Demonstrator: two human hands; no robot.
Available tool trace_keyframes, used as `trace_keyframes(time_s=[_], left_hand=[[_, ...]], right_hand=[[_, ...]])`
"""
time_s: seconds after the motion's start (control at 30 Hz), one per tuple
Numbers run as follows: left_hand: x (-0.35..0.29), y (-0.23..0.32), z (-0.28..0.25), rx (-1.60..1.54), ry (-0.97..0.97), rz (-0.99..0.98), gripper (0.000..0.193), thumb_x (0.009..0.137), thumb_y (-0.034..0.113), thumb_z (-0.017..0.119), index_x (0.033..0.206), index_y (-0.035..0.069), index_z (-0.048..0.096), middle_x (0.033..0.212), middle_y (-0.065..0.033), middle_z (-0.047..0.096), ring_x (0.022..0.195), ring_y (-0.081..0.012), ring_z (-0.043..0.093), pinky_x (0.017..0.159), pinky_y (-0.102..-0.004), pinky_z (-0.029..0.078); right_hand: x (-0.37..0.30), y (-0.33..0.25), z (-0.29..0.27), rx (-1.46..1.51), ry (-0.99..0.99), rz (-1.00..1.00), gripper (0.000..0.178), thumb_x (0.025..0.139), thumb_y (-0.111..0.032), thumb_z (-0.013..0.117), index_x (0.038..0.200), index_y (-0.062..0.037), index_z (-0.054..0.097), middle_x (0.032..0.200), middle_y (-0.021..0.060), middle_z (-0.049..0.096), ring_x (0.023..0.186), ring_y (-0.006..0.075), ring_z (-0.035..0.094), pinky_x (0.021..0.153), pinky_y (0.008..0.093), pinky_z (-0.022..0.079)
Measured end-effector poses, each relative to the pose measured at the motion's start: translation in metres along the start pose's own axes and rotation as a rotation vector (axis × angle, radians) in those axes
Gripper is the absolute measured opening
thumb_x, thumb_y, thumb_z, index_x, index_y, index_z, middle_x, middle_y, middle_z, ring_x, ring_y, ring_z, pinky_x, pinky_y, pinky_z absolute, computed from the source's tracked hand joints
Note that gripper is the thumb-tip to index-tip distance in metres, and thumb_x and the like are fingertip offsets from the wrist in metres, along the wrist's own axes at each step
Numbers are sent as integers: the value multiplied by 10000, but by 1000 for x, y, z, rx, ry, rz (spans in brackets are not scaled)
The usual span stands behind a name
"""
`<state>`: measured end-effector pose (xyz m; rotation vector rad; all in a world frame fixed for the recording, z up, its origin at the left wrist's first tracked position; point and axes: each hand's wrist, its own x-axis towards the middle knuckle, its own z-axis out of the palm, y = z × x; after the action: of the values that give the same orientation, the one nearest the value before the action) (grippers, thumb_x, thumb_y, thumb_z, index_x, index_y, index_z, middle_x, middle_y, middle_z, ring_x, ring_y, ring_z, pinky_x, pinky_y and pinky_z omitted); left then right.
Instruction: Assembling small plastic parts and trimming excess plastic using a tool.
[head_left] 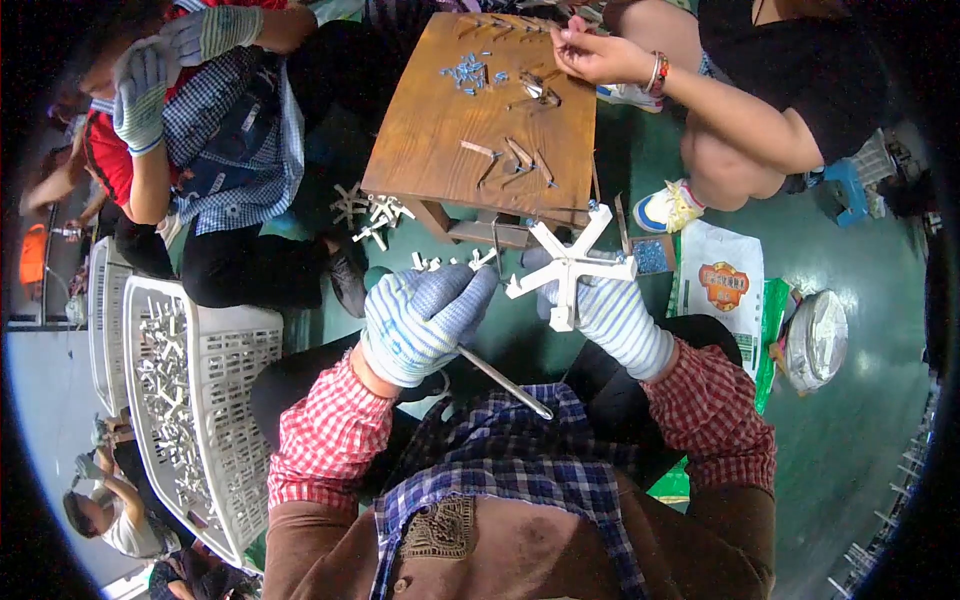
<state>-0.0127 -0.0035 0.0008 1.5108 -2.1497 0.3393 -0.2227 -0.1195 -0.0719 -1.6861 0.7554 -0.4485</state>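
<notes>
My left hand, in a striped knit glove, is closed around a slim silver metal rod that slants down to the right toward my apron. My right hand, gloved the same way, grips a white five-armed star-shaped base from behind and below. Small blue pieces show at the upper arm tips of the base. The two hands are apart, with the base to the right of my left hand. Right-hand fingertips are partly hidden behind the base.
A wooden stool ahead bears blue fasteners and metal pieces. White star parts lie on the floor; more fill a white basket at left. A co-worker's hand is over the stool; another gloved person sits left. A white sack lies right.
</notes>
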Motion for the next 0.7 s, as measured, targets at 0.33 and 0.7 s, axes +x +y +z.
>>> trace_keyframes(time_s=[0.33, 0.7], left_hand=[[-3, -1, 2, -3, -35, 0, 371, 683, 126, 693, 1051, 112, 648, 838, -40, 640, 580, -185, 605, 449, -320, 435], [-1, 4, -2, 48, -99, 61, 360, 691, 114, 634, 1050, 98, 646, 864, -43, 635, 611, -176, 614, 471, -315, 458]], right_hand=[[-4, 4, 13, 750, 11, 98, 197, 900, -109, 506, 1010, -115, 669, 925, 21, 693, 776, 153, 657, 687, 292, 530], [4, 23, 1, 1359, -73, 453, 198, 853, -145, 533, 1000, -80, 647, 955, 55, 685, 802, 215, 646, 690, 353, 534]])
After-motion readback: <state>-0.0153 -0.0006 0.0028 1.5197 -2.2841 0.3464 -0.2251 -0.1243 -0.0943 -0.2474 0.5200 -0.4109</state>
